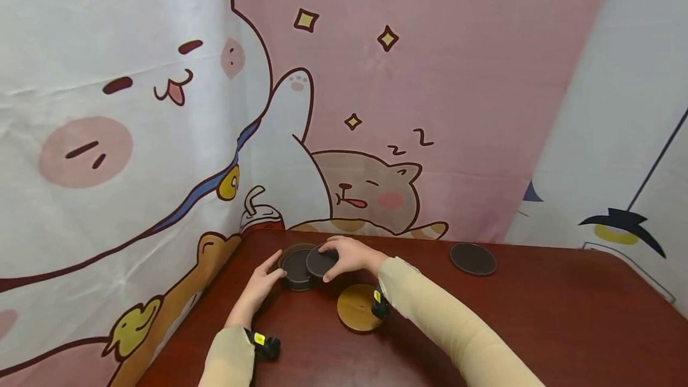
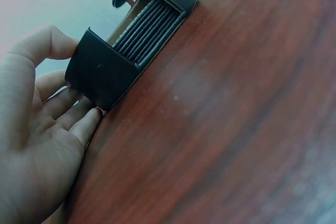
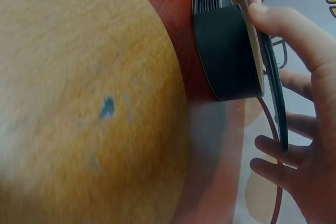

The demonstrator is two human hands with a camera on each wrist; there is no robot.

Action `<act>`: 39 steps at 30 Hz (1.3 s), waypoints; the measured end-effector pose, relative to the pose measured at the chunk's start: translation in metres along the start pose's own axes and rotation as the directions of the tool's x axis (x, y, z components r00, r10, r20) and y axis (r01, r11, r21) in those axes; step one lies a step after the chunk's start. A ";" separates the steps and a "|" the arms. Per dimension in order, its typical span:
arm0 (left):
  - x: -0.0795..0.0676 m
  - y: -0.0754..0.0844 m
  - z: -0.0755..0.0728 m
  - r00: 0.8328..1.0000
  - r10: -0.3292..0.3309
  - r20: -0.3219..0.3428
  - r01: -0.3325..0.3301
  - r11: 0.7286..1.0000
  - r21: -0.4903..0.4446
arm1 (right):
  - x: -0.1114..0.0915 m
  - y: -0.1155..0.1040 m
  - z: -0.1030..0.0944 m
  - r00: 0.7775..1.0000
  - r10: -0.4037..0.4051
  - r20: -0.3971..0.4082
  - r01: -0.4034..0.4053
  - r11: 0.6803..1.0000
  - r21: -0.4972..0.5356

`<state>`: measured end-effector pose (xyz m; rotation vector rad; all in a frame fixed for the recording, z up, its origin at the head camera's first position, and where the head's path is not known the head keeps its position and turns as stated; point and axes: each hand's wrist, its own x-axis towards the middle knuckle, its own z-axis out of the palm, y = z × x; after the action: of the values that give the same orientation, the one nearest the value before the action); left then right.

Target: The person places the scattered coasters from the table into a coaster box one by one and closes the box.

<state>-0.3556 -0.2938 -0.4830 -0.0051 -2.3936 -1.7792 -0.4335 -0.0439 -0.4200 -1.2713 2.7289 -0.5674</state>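
- A printed cloth (image 1: pixel 457 106) stands behind and to the left, pink and white, with cartoon cats, yellow stars and a duck.
- A dark red-brown table (image 1: pixel 548 315) with a glossy, wood-grained top lies below it.
- A pale cream sleeve (image 1: pixel 462 327) covers the right arm, which reaches in across the table; the left arm has one like it.
- The right hand (image 1: pixel 352 257) is partly closed, thumb and fingers curved about the edge of one dark coaster.
- The left hand (image 1: pixel 261 284) is half open and curved at the holder's left side, its thumb and fingertips touching the wall.
- The black round holder (image 2: pixel 102 72) sits upright on the table between the hands, near the cloth, with a slot down its side and a brown inner lining.
- A round wooden disc (image 1: pixel 359 309) lies flat on the table, nearer the person than the holder and under the right forearm.
- The held coaster (image 1: pixel 321 263) is raised above the holder's right edge; whether it touches the rim I cannot tell.
- A loose coaster (image 1: pixel 473 258) lies flat, well apart to the right.
- Stacked coasters (image 2: pixel 147 30) show through the holder's slot.
- A small black wrist camera (image 1: pixel 266 345) with a yellow label is strapped on each wrist.
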 end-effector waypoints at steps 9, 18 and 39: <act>0.002 -0.001 0.001 1.000 0.010 -0.006 -0.010 1.000 -0.005 | 0.010 -0.007 0.008 1.000 0.018 0.011 -0.018 1.000 0.009; 0.001 0.000 0.001 1.000 -0.023 0.005 0.023 1.000 -0.001 | 0.015 -0.016 0.012 1.000 0.001 0.003 -0.001 1.000 -0.007; 0.003 0.002 0.000 0.999 -0.041 0.001 0.041 0.999 0.006 | 0.017 -0.013 0.016 0.998 -0.050 -0.047 0.053 0.996 0.066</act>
<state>-0.3588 -0.2940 -0.4811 0.0440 -2.4174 -1.7895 -0.4315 -0.0693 -0.4289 -1.3319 2.6953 -0.6956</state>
